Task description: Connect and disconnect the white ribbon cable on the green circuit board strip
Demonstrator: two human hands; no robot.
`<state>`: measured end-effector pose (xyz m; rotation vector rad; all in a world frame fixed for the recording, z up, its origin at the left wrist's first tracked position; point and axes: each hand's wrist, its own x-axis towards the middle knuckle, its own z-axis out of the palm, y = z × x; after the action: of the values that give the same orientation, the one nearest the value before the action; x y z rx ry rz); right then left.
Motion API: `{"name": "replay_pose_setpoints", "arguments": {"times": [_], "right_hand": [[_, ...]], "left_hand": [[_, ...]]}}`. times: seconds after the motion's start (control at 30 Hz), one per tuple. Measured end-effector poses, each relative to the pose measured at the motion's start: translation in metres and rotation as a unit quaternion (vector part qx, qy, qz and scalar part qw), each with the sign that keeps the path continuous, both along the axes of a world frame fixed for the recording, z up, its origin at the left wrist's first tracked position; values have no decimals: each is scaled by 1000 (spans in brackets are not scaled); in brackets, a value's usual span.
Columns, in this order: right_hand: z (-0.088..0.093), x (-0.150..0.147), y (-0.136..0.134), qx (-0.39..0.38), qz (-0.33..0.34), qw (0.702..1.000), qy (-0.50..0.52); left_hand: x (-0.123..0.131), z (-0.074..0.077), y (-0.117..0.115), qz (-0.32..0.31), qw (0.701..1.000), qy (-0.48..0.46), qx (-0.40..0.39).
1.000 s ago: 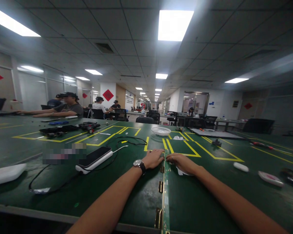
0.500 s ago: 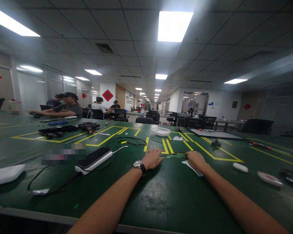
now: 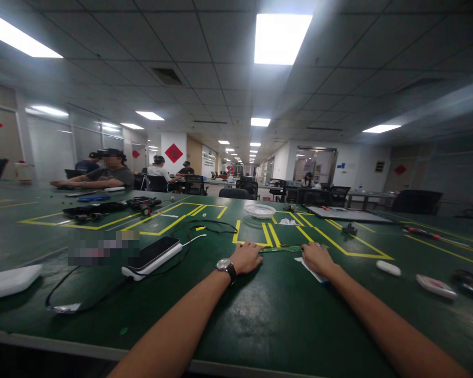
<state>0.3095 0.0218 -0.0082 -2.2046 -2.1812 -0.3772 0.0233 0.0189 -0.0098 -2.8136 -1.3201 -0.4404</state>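
A thin green strip, which looks like a narrow circuit board, lies low over the table between my two hands. My left hand, with a watch on its wrist, has its fingers bent onto the strip's left end. Towards the other end, my right hand is closed on the strip, its fingertips partly hidden. Under the right hand, a white and blue packet or paper sticks out. A white plastic basket stands beyond the hands.
Left of my hands are a phone on a white block, a black cable and a white case. On the right lie a white oval object, a small white box and a screwdriver. A co-worker sits across the table.
My right hand has shifted slightly, and a bit of green now shows past its far side. The left hand stays almost where it was.
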Motion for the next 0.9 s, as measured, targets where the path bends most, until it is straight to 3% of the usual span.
{"name": "replay_pose_setpoints", "arguments": {"times": [0.3, 0.57, 0.73, 0.9], "right_hand": [[-6, 3, -4, -23, -1, 1000, 22], [3, 10, -1, -34, 23, 996, 75], [3, 4, 3, -43, 137, 983, 112], [2, -26, -5, -51, 291, 940, 167]], "left_hand": [[0, -1, 2, -21, 1000, -5, 15], [1, 3, 1, -22, 999, -23, 38], [4, 6, -1, -33, 998, -23, 53], [5, 5, -1, -46, 997, -29, 55]]}}
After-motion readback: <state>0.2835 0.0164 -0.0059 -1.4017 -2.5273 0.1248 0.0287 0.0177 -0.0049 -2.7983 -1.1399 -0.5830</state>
